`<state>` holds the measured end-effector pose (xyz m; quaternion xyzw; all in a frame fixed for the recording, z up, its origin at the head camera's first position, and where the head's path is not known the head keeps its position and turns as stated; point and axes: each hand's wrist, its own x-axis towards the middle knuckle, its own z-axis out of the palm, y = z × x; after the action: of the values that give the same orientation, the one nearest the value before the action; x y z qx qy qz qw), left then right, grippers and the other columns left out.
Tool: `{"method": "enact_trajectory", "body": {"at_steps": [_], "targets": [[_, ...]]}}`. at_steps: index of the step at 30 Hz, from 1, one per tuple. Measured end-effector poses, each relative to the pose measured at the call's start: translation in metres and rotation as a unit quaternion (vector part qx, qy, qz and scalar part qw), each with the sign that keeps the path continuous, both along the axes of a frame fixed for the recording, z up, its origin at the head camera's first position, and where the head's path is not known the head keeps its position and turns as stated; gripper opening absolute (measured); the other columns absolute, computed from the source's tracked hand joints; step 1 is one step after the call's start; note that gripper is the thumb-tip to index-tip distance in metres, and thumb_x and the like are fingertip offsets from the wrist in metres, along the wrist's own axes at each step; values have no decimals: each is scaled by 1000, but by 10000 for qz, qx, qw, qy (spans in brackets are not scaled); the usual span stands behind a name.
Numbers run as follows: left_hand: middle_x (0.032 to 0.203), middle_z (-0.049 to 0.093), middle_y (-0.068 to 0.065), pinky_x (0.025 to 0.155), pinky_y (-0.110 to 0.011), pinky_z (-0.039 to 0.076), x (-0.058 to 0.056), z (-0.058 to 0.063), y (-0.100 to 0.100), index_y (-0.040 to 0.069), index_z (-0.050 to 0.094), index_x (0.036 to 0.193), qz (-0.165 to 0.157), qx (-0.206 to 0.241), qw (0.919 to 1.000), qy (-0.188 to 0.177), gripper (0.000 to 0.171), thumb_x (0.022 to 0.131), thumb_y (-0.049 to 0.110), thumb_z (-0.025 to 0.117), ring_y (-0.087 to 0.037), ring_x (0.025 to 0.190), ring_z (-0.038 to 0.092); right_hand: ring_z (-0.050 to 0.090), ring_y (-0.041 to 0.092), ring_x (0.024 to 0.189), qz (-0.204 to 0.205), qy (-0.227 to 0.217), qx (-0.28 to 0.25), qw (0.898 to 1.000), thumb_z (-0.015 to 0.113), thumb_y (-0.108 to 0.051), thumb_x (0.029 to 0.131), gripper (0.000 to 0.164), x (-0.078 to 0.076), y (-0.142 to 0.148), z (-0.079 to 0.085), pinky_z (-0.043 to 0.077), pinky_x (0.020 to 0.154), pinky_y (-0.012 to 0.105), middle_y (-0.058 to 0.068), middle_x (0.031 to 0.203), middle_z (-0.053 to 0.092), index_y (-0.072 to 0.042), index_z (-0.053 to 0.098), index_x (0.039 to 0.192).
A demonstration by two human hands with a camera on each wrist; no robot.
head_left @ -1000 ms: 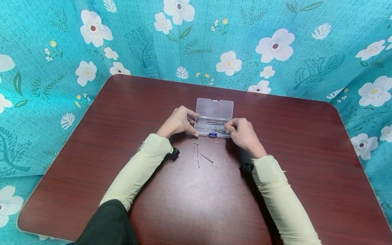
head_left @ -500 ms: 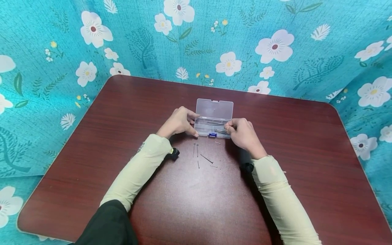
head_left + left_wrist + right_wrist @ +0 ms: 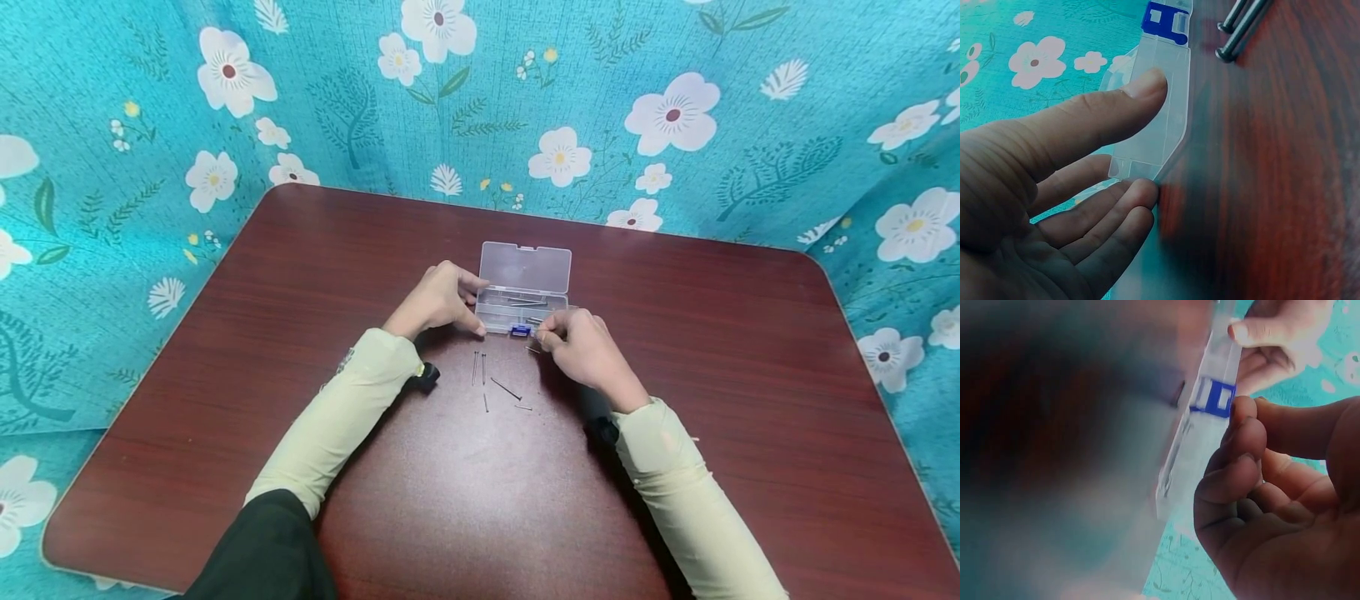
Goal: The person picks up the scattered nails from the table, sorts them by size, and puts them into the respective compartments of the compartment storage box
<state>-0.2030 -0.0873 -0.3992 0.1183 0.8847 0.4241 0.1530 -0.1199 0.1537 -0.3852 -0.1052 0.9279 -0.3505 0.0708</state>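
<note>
A clear plastic compartment box [image 3: 498, 321] with a blue latch [image 3: 520, 331] stands on the table, its lid [image 3: 525, 267] raised at the back. My left hand [image 3: 442, 298] holds the box at its left end, thumb on the front wall and fingers around the corner. Nails [image 3: 528, 302] lie in its compartments. My right hand [image 3: 585, 346] is at the box's front right, fingers curled and thumb against the index finger; no held thing shows between them. By its fingertips, a short nail [image 3: 532, 349] lies on the table. The right hand hides the box's right front corner.
Several loose nails lie in front of the box, among them a long dark nail [image 3: 506, 388], a small nail [image 3: 486, 402] and another small one [image 3: 524, 407]. The brown table [image 3: 337, 250] ends at a blue floral curtain [image 3: 495, 100].
My right hand has come out of the box's right compartment toward the front and left, down by the short nail. The left hand has stayed on the box.
</note>
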Motion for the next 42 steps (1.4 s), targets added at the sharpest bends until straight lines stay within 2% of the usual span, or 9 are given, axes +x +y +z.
{"method": "enact_trajectory", "body": {"at_steps": [4,12,20,26,29,34,39,42], "targets": [[104,74,-2,85,-30,52,0,1,0,13,74,123,-4,-6,10000,-1,79,50,13,103,-12,89,67,57,14,67,191,-30,62,9998,64,-12,97,14,9,-7,-3,47,67,35,-3,76,66,-10,75,88],[108,73,-2,85,-31,53,-1,2,-1,12,73,125,-27,17,10000,-17,79,51,13,102,-13,92,67,55,12,66,638,-91,147,9978,67,-11,94,12,21,-18,-7,46,66,35,-7,72,67,-13,74,84],[107,73,-2,87,-31,52,-1,2,0,13,73,125,-4,5,10000,-66,79,51,12,102,-13,93,67,57,10,65,995,-384,585,9926,71,-11,90,10,25,-22,-5,50,68,35,-10,72,66,-15,74,82],[108,73,-3,88,-31,52,-1,3,1,12,73,125,-19,-13,10000,-62,78,52,12,102,-13,92,67,54,11,59,1184,-720,846,9867,79,-16,86,12,27,-28,-4,47,61,32,-8,69,63,-17,71,76],[109,73,-3,88,-31,52,-1,4,1,12,73,125,-8,-12,10000,-83,78,52,11,102,-13,92,67,53,11,58,1296,-676,1008,9841,81,-18,84,16,27,-30,-3,46,60,32,-8,67,61,-17,70,72],[108,73,-3,88,-31,52,0,6,2,13,73,125,26,-35,9999,-118,80,51,12,102,-14,94,66,52,12,55,1513,-627,1338,9774,75,-9,84,20,26,-36,2,46,58,32,-8,61,58,-15,69,66],[107,73,-2,87,-31,52,1,5,2,14,73,126,28,-82,9999,-149,79,52,12,102,-14,94,66,49,15,57,1812,-739,1827,9635,59,1,85,30,29,-42,4,48,57,35,-3,61,50,-14,53,59],[108,73,-2,86,-31,52,2,4,2,14,73,126,5,-86,9998,-154,79,53,12,102,-13,93,66,48,16,58,1906,-762,1880,9605,56,0,89,30,31,-42,4,48,59,35,0,65,47,-13,48,62]]}}
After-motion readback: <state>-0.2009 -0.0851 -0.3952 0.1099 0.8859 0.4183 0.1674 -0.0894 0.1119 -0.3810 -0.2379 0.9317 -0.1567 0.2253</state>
